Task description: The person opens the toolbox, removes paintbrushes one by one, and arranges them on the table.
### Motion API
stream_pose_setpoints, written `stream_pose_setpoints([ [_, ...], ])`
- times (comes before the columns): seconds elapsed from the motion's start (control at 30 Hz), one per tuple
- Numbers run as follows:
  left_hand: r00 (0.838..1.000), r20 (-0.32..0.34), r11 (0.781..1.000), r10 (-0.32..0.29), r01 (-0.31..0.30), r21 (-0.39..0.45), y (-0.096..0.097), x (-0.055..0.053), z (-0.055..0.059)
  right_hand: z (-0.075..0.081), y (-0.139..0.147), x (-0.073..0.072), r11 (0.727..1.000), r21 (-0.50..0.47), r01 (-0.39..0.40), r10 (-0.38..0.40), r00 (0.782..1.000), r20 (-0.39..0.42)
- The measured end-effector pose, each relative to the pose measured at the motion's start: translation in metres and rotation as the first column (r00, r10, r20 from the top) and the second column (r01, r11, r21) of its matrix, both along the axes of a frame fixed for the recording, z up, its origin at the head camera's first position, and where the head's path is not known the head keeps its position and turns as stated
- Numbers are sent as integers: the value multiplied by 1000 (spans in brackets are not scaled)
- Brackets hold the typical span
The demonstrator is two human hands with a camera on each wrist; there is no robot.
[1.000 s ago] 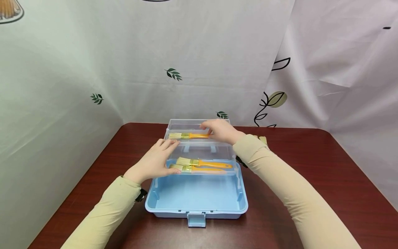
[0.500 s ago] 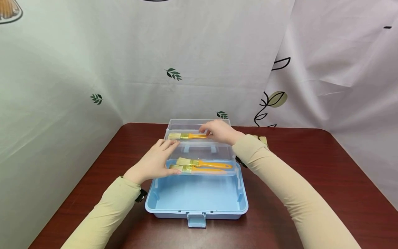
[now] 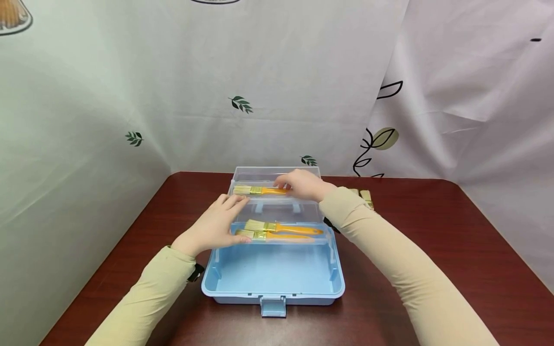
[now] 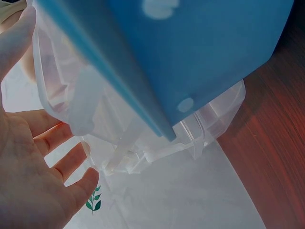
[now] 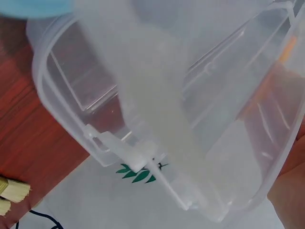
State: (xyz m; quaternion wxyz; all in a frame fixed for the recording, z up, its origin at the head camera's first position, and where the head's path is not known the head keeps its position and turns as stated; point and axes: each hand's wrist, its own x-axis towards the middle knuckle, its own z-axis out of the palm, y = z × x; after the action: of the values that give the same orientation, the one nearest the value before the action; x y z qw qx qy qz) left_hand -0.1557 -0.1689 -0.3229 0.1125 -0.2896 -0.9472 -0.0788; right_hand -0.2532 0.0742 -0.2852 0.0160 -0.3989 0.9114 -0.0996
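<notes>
A light blue toolbox stands open, with clear plastic trays raised in tiers over its back. My right hand reaches into the upper tray and pinches the yellow handle of a paintbrush, whose pale bristles point left. In the lower tray lie two more yellow-handled paintbrushes, side by side. My left hand rests at that tray's left end, thumb along the front and fingers loosely spread behind. In the left wrist view those fingers are spread beside the clear plastic.
Bristle ends of further brushes show on the dark red table behind the right forearm. The box's front latch hangs down. White cloth with leaf prints encloses the table at the back and sides.
My right hand has shifted slightly left in the upper tray, and the paintbrush with it. The left hand stays in place at the lower tray.
</notes>
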Motion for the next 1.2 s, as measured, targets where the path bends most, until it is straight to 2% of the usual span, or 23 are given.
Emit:
stream_pose_setpoints([
  [0.33,1000,-9,1000,-6,6,-6,0,0,0,0,-3,-2,998,-23,50,-47,994,104],
  [0.63,1000,-12,1000,-6,6,-7,0,0,-2,2,-4,-4,999,-29,35,-30,987,157],
  [1.2,1000,-22,1000,-9,8,-11,1,-1,0,7,-7,-8,984,-45,174,-152,937,314],
])
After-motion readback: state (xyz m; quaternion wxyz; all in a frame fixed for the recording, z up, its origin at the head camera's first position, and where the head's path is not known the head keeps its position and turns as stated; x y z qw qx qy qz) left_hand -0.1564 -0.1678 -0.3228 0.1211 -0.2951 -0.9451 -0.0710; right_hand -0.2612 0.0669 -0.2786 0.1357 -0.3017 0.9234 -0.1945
